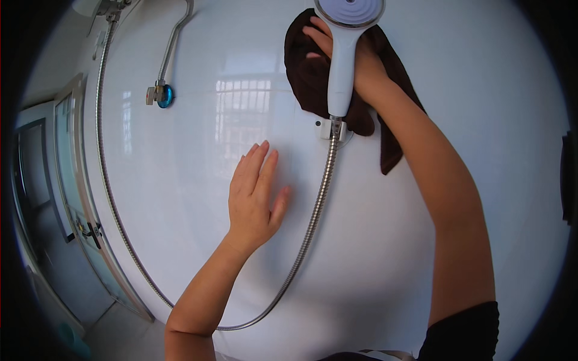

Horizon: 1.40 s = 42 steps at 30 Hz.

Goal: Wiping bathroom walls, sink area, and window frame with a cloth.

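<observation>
A dark brown cloth [307, 85] is spread against the glossy white wall. My right hand [368, 67] presses it there, reaching behind the white hand shower [342, 72], which hides part of the palm. Several fingertips show on the cloth left of the shower handle, and one corner of the cloth hangs below my forearm. The hand shower sits upright in a white wall bracket [324, 129]. Lower and to the left, my left hand [253, 194] holds nothing, its thumb apart from the fingers. It is at the wall; whether the palm touches it cannot be told.
A flexible metal shower hose [316, 212] loops down from the bracket, behind my left forearm, and up to a fitting [112, 11] at top left. An angle valve [158, 94] with a braided pipe juts from the wall. A glass-panelled door [74, 180] stands at far left.
</observation>
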Available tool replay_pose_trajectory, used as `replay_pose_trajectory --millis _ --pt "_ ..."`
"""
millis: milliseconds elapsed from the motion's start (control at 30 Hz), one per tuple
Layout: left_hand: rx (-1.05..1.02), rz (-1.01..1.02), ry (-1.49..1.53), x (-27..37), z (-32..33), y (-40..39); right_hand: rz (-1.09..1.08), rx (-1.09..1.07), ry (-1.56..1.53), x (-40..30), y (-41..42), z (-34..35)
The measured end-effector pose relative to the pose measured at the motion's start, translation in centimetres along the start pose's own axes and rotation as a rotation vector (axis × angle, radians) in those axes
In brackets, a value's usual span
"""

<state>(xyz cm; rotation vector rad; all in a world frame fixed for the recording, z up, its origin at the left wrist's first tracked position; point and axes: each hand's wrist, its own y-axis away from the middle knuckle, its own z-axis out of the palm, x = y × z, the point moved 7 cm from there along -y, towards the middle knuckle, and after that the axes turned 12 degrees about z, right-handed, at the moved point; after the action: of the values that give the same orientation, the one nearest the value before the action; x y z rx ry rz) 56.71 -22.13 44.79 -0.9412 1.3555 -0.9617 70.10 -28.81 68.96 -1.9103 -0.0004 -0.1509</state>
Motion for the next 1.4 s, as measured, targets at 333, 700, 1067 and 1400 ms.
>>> replay_pose_trajectory --millis 333,700,1067,1400 --pt "-0.233 -0.034 -0.085 -1.7 4.0 -1.8 -0.55 0.078 0.492 -2.3 3.3 -2.2" --pt "-0.18 -0.064 -0.268 -2.1 5.8 -1.9 0.177 0.678 1.001 11.0 -2.4 -20.7" --pt "-0.251 -0.04 -0.385 -2.2 6.2 -1.8 -0.143 0.436 0.857 3.8 5.9 -9.8" --pt "-0.209 0.046 -0.481 -4.8 6.8 -0.2 -0.173 0.409 0.659 9.4 13.7 -15.3"
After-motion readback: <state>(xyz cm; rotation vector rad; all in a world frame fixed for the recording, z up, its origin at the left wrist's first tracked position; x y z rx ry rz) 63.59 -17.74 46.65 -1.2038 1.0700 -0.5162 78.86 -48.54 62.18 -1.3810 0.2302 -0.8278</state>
